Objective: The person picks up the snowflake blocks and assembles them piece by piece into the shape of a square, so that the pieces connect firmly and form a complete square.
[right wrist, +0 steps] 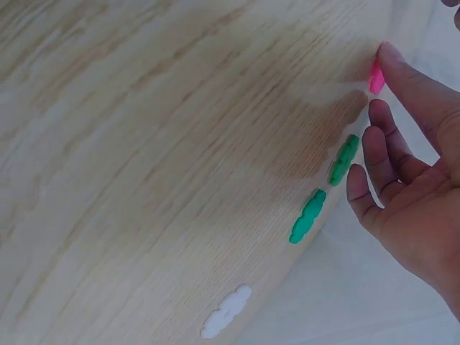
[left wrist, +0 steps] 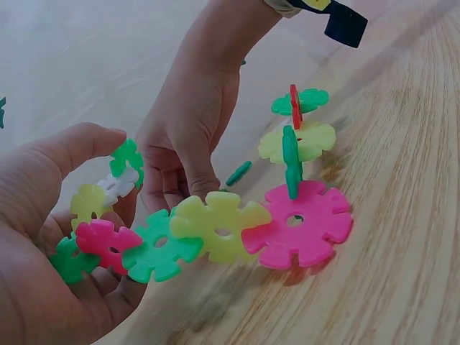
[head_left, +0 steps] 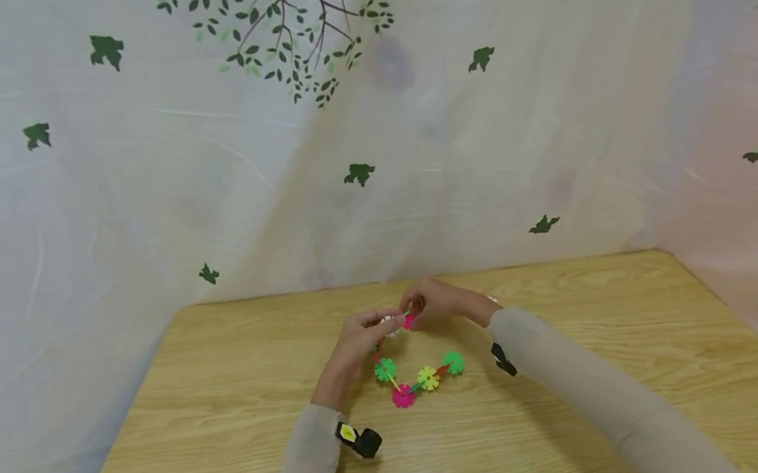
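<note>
A chain of interlocking plastic flower discs curves between my hands in the left wrist view, with pink, yellow and green links. My left hand holds one end of it, thumb against a green disc beside a white one. From there the chain runs down to the table and ends in a green disc. My right hand is close beside the left one. Between thumb and index finger it pinches a loose pink disc; its other fingers are loosely bent.
Near the far edge of the wooden table lie two green discs and a white disc, in a row by my right hand. A pale cloth printed with leaves and birds hangs behind the table.
</note>
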A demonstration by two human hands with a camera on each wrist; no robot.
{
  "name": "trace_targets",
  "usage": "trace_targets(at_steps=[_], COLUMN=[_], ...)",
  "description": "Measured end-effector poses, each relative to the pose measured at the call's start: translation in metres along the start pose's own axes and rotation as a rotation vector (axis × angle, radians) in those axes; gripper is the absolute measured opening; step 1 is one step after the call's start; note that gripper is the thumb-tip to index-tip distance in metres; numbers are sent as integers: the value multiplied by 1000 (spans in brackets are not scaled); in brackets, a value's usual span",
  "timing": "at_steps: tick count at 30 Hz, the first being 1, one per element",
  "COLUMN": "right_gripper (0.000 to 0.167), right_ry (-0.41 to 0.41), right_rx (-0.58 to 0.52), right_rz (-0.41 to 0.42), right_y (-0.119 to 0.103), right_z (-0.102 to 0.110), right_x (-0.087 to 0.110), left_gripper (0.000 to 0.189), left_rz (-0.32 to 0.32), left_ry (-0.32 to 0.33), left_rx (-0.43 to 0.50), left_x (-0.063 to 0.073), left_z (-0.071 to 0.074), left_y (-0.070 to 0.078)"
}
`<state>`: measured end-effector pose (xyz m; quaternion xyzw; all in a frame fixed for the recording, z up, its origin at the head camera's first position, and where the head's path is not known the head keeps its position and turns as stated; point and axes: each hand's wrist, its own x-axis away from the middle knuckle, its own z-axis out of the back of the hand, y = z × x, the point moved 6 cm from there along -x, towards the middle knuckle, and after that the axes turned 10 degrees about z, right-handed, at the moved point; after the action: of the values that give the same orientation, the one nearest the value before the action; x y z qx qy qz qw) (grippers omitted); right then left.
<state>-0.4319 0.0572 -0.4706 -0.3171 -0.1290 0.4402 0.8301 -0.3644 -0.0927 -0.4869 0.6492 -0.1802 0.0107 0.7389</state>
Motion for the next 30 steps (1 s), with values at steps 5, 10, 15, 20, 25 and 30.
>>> trace_targets(at_steps=[5,10,15,20,25,30], right_gripper=[25,27,30,30,31,29], right_ry=[-1,7,14,22,17,30], right_rx=[9,-35,-70,-90,-115,-145], right_rz=[17,61,91,136,128,46], right_y=[-2,-7,-10,-13,-13,-6], right_z=[2,3,0,0,4,8], right_x=[2,4,6,10,14,20], left_gripper=[33,32,34,35,34,34], left_rz=[-7,-24,-22,-21,-25,-26], left_ry=[14,30,34,34,18,17], left_rx=[11,15,15,5,10,20], left_x=[-1,-2,-2,-1,-1,-1], left_z=[0,0,1,1,0,-1], left_y=[2,2,1,0,-1,-2])
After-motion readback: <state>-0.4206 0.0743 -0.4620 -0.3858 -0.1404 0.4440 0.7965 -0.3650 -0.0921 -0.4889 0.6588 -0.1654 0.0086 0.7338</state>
